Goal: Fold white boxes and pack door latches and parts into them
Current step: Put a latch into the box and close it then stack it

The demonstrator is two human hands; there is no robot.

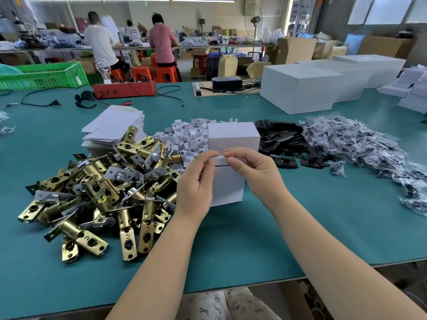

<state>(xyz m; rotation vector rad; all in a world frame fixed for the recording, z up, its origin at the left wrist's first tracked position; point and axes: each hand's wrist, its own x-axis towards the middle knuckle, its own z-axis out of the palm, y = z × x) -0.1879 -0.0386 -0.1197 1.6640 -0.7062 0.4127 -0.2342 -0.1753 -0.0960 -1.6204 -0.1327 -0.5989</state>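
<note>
Boxes of white card were the business, and the largest stock stood at the upper right of the frame: big white cartons (300, 88) on the green counter (231, 239), whether filled or not I could not tell. Left of centre sprawled the heap of brass door latches (99, 192), plainly a great many yet to pack. At the right lay a drift of bagged parts (360, 144), beside them black plates (284, 139), then small white inserts (184, 135) and a stack of flat box blanks (115, 128) at centre left. One small white box (227, 181) stood at the centre of the frame with its lid raised behind. The left hand (198, 179) and right hand (254, 169) were close together at its top front edge, fingers curled and pinching the flap. What it contained was hidden. Judging by the piles, most of the job remained.
</note>
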